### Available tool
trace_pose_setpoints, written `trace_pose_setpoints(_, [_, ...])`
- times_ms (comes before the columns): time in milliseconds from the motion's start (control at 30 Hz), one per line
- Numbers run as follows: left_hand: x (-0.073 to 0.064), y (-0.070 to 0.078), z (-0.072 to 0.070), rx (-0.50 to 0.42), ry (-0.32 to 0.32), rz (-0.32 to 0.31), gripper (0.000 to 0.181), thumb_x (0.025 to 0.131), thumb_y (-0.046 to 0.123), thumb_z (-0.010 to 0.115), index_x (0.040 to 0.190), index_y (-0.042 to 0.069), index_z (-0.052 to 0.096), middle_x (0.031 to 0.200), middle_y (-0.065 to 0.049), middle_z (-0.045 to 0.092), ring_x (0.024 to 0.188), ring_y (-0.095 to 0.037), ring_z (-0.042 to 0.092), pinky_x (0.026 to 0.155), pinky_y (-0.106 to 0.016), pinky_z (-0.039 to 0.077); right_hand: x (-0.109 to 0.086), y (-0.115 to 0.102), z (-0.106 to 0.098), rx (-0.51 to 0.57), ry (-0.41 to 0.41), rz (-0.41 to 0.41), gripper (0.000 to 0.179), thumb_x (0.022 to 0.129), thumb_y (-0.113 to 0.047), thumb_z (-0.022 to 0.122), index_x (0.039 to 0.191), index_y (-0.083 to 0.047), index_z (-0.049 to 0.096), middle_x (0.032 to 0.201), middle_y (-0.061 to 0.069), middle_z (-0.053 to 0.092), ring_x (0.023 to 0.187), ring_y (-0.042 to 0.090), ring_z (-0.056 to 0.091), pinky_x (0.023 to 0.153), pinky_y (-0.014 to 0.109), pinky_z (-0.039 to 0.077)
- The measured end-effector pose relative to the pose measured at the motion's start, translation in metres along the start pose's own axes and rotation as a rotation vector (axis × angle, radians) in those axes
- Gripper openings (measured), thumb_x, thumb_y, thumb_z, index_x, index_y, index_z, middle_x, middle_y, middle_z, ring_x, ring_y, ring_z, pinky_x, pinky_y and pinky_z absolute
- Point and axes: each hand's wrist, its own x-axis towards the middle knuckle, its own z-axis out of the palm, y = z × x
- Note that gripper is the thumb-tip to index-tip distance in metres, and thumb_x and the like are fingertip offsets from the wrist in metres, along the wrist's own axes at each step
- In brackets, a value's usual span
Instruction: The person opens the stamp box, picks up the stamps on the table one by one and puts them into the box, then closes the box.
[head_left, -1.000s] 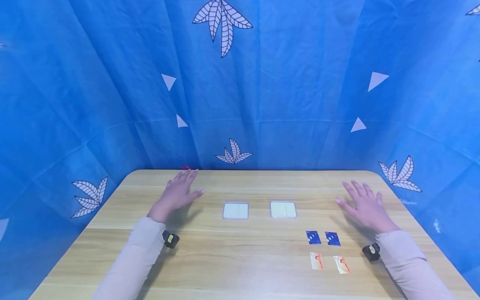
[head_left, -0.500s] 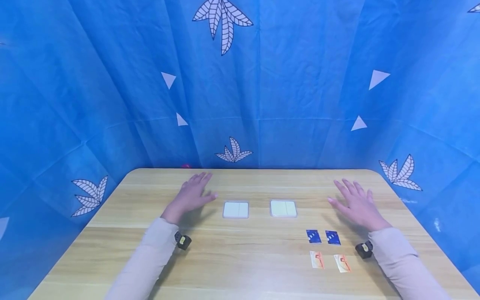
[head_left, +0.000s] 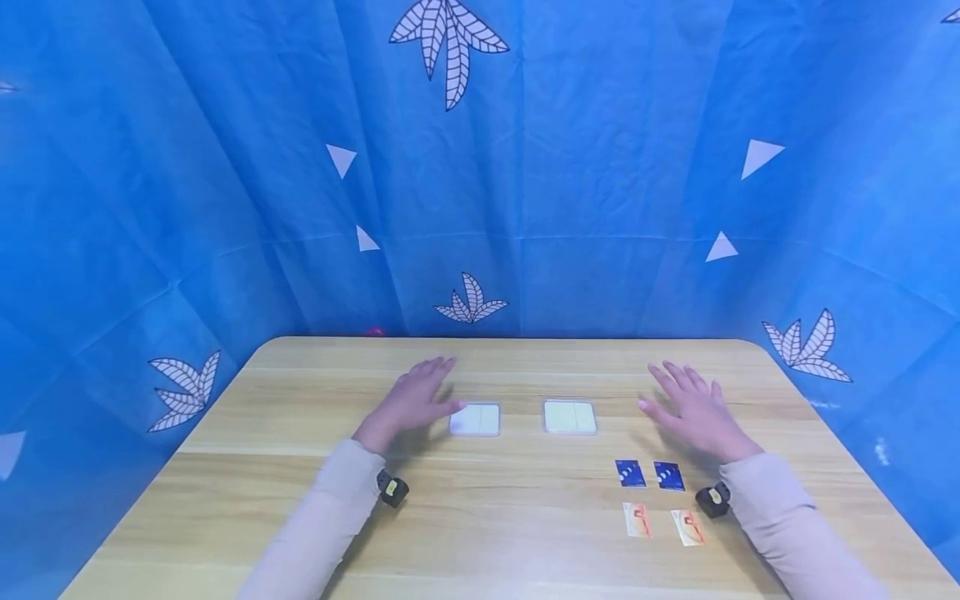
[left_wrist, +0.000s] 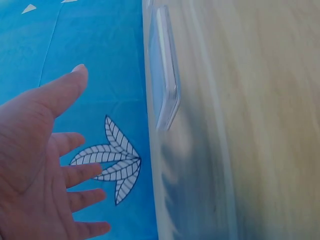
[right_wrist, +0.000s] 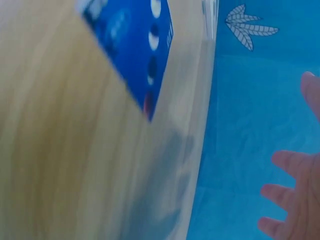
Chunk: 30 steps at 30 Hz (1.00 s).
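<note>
My left hand [head_left: 412, 402] hovers over the table with its fingers spread, holding nothing. Its thumb tip overlaps the left edge of a flat clear-edged case [head_left: 480, 420] with a white face in the head view. The same case [left_wrist: 165, 70] appears edge-on in the left wrist view, apart from the hand. A second such case [head_left: 570, 417] lies to its right. My right hand [head_left: 693, 410], also spread and holding nothing, is above the table, beyond two dark blue stamp-like cards [head_left: 669, 476]. One blue card [right_wrist: 137, 45] shows large in the right wrist view, with pale moon shapes.
Two small orange-and-white stamp-like cards [head_left: 637, 520] lie nearer me, below the blue ones. The wooden table [head_left: 487, 542] ends at a blue curtain [head_left: 600, 167] behind it. Each wrist wears a small black camera [head_left: 393, 490].
My left hand has moved right and nearer, up to the left case. My right hand has drifted left. The cases and cards stay in place.
</note>
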Motion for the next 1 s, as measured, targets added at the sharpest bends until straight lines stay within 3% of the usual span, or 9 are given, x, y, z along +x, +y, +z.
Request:
trace_pose_setpoints(433, [0.017, 0.018, 0.017, -0.08, -0.039, 0.049, 0.082, 0.087, 0.05, 0.06, 0.15, 0.013, 0.022, 0.154, -0.011, 0.025, 0.141, -0.029, 0.024, 0.115, -0.047, 0.022, 0.007, -0.016, 0.009, 0.069, -0.022, -0.057, 0.076, 0.092, -0.052, 0.048, 0.149, -0.008, 0.023, 0.152, 0.025, 0.017, 0.135, 0.052, 0.013, 0.104, 0.073, 0.003])
trace_pose_setpoints(1000, [0.033, 0.039, 0.04, -0.116, -0.065, 0.122, 0.081, 0.087, 0.048, 0.06, 0.15, 0.014, 0.022, 0.153, -0.008, 0.028, 0.14, -0.026, 0.026, 0.115, -0.042, 0.023, 0.015, -0.029, 0.02, 0.093, -0.074, -0.11, 0.078, 0.091, -0.053, 0.051, 0.147, -0.006, 0.027, 0.152, 0.025, 0.021, 0.136, 0.049, 0.016, 0.108, 0.069, 0.004])
